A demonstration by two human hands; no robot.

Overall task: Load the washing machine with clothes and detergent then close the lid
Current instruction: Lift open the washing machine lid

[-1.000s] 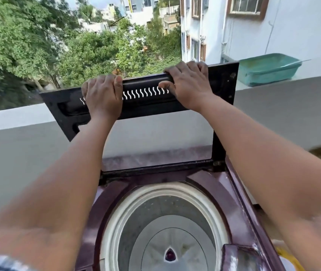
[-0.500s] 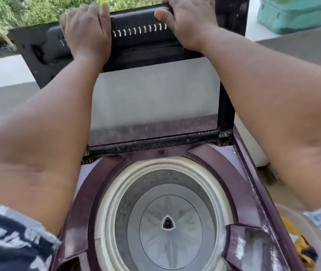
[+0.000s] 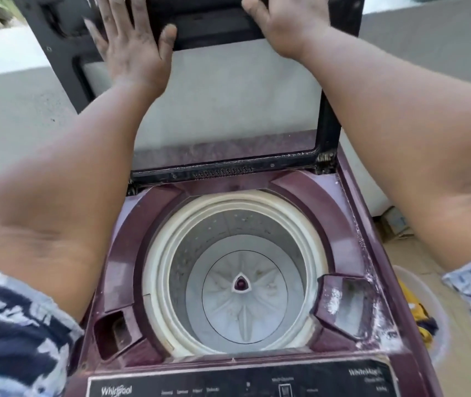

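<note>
The maroon top-loading washing machine [image 3: 351, 213] stands below me with its drum [image 3: 240, 285] holding nothing. Its black-framed glass lid [image 3: 329, 116] is raised upright at the back. My left hand [image 3: 134, 53] is spread with straight fingers in front of the lid's upper left part, blurred, gripping nothing. At the top right of the lid, my right hand [image 3: 286, 27] holds the upper bar, with its fingers running past the frame's top edge. A pale basin [image 3: 440, 319] on the floor to the right holds yellow and dark clothes [image 3: 419, 316].
A recessed tray [image 3: 346, 305] with white residue sits at the machine's front right, and a smaller recess [image 3: 114, 333] at the front left. The control panel [image 3: 240, 382] runs along the near edge. A grey parapet wall [image 3: 13, 110] stands behind the machine.
My left hand has let go of the lid's top bar and spread its fingers. My view has tilted down, showing the whole drum and the control panel.
</note>
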